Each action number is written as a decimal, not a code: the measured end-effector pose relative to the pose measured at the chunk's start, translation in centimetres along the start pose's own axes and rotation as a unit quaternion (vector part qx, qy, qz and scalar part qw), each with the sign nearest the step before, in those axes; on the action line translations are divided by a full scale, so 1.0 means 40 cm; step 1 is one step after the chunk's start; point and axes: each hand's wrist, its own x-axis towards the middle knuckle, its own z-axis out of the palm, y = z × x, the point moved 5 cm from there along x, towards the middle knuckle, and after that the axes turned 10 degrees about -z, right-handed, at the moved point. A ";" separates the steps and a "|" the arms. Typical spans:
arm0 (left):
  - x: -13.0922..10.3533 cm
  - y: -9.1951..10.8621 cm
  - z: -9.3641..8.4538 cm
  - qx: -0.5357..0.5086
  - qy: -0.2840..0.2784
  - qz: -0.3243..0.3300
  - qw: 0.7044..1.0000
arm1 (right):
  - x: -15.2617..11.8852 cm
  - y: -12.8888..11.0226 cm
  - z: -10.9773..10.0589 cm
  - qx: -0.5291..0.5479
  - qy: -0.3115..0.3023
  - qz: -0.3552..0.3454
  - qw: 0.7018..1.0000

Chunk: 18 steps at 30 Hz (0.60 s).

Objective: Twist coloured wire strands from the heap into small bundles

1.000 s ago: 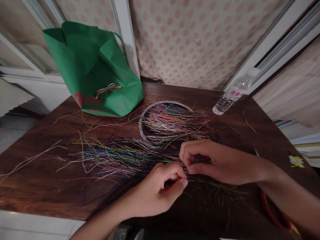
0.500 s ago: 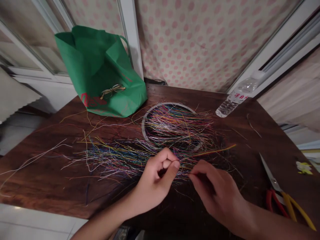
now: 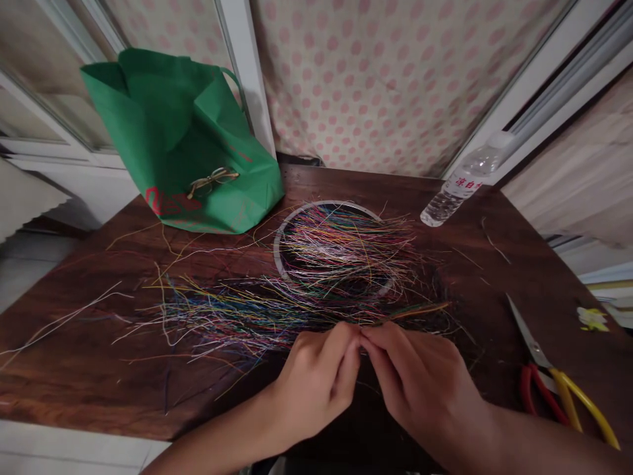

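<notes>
My left hand [image 3: 319,376] and my right hand [image 3: 420,373] meet at the fingertips near the table's front, both pinched. Whatever lies between the fingertips is too small or hidden to make out. Thin coloured wires [image 3: 222,313] spread in a loose bundle across the table behind and to the left of my hands. More wires [image 3: 341,247] lie over a round dark tray with a pale rim [image 3: 278,254], just beyond. An orange-green strand [image 3: 425,309] extends to the right behind my right hand.
On the dark table [image 3: 74,356], a green bag [image 3: 173,138] with glasses [image 3: 212,181] on it stands back left. A water bottle [image 3: 459,185] is back right. Open scissors [image 3: 541,369] and a yellow-white flower-like item [image 3: 592,319] lie at the right.
My hands have come together, with the fingertips now touching. My left thumb and fingers have turned downward. The view has shifted slightly.
</notes>
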 end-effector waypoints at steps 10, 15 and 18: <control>-0.008 -0.013 0.007 -0.007 0.053 -0.008 0.999 | -0.030 -0.004 0.013 0.014 0.044 0.006 0.999; -0.011 -0.023 0.008 -0.112 0.060 -0.025 0.992 | -0.048 0.041 0.034 0.206 0.064 0.192 0.957; -0.009 -0.022 0.004 -0.143 0.059 -0.005 0.988 | -0.043 0.072 0.061 0.388 0.041 0.298 0.871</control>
